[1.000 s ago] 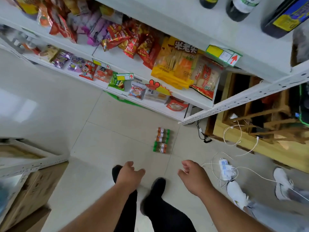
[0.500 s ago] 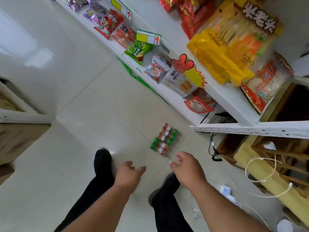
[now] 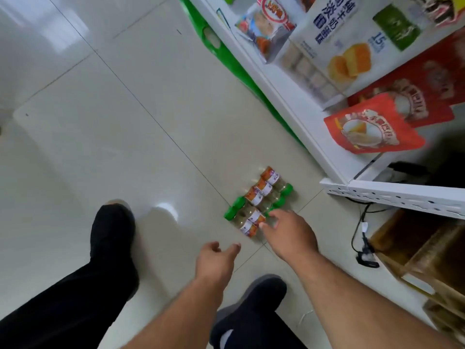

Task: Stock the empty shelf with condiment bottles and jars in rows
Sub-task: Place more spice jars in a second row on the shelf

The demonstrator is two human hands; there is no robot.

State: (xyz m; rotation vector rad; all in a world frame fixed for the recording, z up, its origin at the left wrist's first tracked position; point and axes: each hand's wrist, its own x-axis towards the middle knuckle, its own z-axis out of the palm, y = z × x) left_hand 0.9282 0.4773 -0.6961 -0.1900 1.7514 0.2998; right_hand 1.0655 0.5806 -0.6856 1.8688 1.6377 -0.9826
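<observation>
Your right hand [image 3: 289, 233], fingers spread and holding nothing, reaches the near end of the bottle pack [image 3: 259, 205] on the floor. Your left hand [image 3: 216, 263], loosely curled and also without a hold, hovers just short of the pack.

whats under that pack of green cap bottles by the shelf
The pack of bottles lies on its side directly on the pale tile floor, beside a grout line. The right hand covers its near corner, so that part is hidden.

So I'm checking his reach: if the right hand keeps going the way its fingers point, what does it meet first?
Probably the pack of green-capped bottles lying on the floor; the right hand has its fingers at the pack's near end, though contact is unclear.
</observation>
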